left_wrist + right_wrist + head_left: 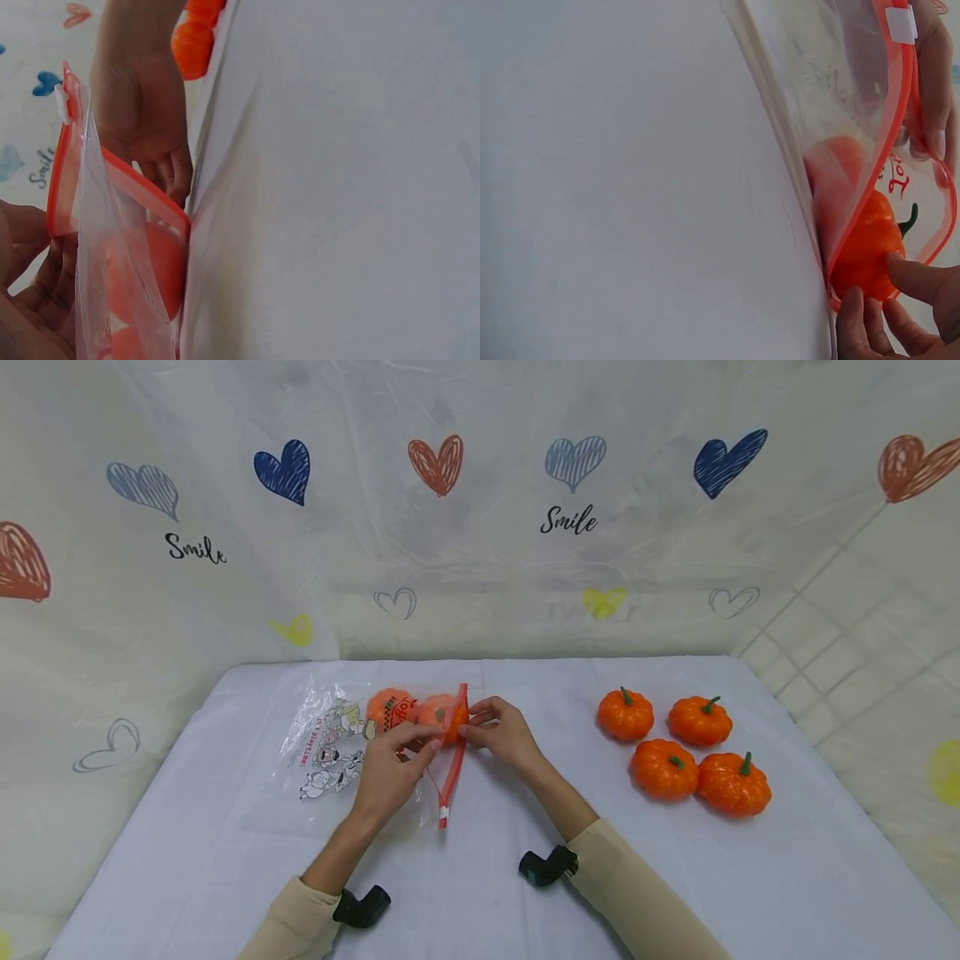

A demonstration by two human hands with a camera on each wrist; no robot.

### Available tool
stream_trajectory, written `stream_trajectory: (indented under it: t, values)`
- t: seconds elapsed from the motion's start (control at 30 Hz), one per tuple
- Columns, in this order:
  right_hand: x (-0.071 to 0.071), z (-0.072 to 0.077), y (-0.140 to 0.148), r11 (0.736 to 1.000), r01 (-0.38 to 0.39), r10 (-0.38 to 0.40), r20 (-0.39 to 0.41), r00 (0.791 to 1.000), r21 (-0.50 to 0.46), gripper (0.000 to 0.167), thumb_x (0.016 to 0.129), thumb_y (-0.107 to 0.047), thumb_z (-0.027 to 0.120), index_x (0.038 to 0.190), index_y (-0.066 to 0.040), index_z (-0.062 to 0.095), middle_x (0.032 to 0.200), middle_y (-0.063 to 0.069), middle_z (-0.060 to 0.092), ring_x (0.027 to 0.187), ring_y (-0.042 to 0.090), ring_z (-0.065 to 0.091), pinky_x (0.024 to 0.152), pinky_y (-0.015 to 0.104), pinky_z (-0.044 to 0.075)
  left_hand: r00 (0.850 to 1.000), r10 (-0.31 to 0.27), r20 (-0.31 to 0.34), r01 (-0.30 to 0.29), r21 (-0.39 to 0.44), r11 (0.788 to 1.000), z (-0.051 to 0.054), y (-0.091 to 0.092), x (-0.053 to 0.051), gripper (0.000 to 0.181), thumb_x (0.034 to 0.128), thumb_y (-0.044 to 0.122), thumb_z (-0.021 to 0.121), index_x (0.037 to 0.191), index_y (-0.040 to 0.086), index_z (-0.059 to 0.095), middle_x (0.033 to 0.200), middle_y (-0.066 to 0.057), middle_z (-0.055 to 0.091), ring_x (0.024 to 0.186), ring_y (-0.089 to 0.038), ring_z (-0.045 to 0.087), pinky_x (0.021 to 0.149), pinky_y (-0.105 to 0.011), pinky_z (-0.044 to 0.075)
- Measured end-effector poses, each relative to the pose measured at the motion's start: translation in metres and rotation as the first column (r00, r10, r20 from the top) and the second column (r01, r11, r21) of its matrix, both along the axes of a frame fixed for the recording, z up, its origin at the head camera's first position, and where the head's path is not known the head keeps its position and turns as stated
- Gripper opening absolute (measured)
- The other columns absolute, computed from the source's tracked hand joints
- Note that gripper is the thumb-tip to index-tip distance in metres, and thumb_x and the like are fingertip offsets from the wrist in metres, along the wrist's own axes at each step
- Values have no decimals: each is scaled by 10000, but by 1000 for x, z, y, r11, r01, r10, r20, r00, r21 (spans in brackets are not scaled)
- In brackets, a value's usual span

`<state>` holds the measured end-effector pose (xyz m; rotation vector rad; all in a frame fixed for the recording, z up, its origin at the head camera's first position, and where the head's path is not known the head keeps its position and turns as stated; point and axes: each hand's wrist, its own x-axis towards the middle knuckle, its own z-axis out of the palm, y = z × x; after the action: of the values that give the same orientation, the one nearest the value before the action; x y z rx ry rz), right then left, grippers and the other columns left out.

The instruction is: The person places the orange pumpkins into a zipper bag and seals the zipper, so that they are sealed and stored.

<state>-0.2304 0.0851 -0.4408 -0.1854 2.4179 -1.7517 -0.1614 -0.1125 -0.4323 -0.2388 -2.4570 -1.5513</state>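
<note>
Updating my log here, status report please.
Left hand holding open bag by its rim. Right hand gripping pumpkin at bag's mouth. Nothing visibly blocking.

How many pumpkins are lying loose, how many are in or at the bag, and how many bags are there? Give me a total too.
Clear bag: 1
Pumpkin in the right hand, at the bag's mouth: 1
Pumpkin deeper inside: 1
Loose pumpkins: 4
Total: 7
</note>
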Motion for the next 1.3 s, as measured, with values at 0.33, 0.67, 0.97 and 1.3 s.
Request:
stream_trajectory:
  t: [0.33,0.67,0.97,1.3]
  values:
    - [-1,-1,-1,1000,-2,2,1,1000,-19,369,928,-117,774,1238,17,627,1154,228,701,974,301,769,842,393,641,1000,2,2,-2,7,1000,-1,0,-1,169,971,190,740,1125,206,808,1036,-1,764,902,-169,637,722,-214,529]
    - [0,2,6,1000,-15,15,43,999,5,393,936,-184,768,1264,-12,636,1158,166,714,952,214,747,872,346,624,1000,9,20,-9,14,1000,-1,0,-1,179,974,201,735,1137,207,808,1031,-13,763,909,-179,628,721,-209,525]
    - [2,8,18,999,-33,34,31,999,-8,399,947,-160,756,1282,17,634,1193,184,706,954,214,752,880,394,633,1000,12,21,-12,8,1000,-1,1,-1,184,974,207,739,1145,205,806,1034,-13,765,909,-180,626,717,-207,520]
    - [6,12,29,999,-42,42,33,999,13,415,964,-185,740,1316,-1,619,1241,160,697,1010,213,736,881,354,629,1000,6,18,-6,5,1000,0,1,-1,189,972,214,741,1150,198,803,1047,-17,768,922,-175,630,722,-202,519]
